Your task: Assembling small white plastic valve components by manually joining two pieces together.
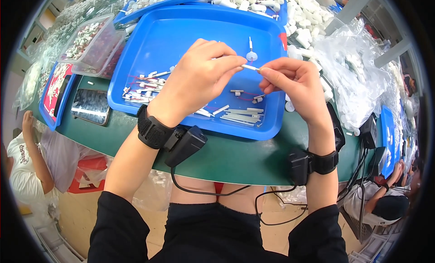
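Above the blue tray, a thin white rod spans the gap between my hands. Its left end is pinched by the thumb and forefinger of my left hand. My right hand grips the other end with its fingertips. Just beyond the rod, a round white disc with a short stem lies in the tray. Small white pieces with red wires are heaped at the tray's left, partly hidden by my left forearm. Nearer me are a row of thin white sticks and a few wired pieces.
A smartphone and clear plastic boxes of small parts stand left on the green table. White plastic pieces and clear bags crowd the right. Cables hang from my wrist devices. Other people sit at both sides.
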The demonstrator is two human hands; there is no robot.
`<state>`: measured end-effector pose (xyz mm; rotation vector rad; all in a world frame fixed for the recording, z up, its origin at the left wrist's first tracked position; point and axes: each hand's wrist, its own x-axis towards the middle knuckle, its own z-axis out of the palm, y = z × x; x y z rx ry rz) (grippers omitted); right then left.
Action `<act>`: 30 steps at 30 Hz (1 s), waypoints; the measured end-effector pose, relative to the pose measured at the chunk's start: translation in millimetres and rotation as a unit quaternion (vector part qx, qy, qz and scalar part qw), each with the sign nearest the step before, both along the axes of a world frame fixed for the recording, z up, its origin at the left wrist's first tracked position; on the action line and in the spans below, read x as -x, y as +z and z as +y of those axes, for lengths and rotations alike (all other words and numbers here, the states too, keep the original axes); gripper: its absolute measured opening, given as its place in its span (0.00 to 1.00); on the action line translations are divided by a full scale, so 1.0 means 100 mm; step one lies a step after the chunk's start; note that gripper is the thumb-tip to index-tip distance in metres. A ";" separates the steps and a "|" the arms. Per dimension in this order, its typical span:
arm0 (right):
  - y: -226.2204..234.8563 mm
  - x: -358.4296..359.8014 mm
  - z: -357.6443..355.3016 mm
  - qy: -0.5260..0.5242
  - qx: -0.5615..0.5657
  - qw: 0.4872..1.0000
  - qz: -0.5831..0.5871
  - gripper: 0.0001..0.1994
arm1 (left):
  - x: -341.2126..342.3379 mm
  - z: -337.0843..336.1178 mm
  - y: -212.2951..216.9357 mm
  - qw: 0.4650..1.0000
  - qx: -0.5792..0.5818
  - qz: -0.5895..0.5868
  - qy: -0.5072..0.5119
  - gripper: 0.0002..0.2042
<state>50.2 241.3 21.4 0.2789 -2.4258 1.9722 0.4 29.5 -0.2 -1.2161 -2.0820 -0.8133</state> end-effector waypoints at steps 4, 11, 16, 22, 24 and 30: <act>-0.02 0.00 -0.01 0.011 0.002 1.000 -0.005 0.07 | 0.00 0.00 0.00 1.000 0.004 0.003 -0.002 0.09; -0.01 0.01 0.06 0.054 0.019 0.998 -0.028 0.07 | -0.02 0.01 0.01 1.000 0.000 0.009 -0.010 0.09; 0.06 -0.02 0.09 0.056 -0.003 0.998 -0.024 0.07 | -0.03 0.01 0.01 1.000 -0.001 -0.010 -0.025 0.09; 0.04 -0.01 0.09 0.051 -0.017 0.998 -0.012 0.07 | -0.03 0.00 0.01 1.000 0.002 -0.013 -0.027 0.10; 0.04 -0.01 0.08 0.051 -0.017 0.999 -0.008 0.07 | -0.04 0.01 0.01 1.000 0.000 -0.012 -0.027 0.10; -0.02 0.00 0.00 0.021 0.030 0.998 -0.045 0.08 | -0.04 0.02 0.01 1.000 0.004 -0.005 -0.017 0.10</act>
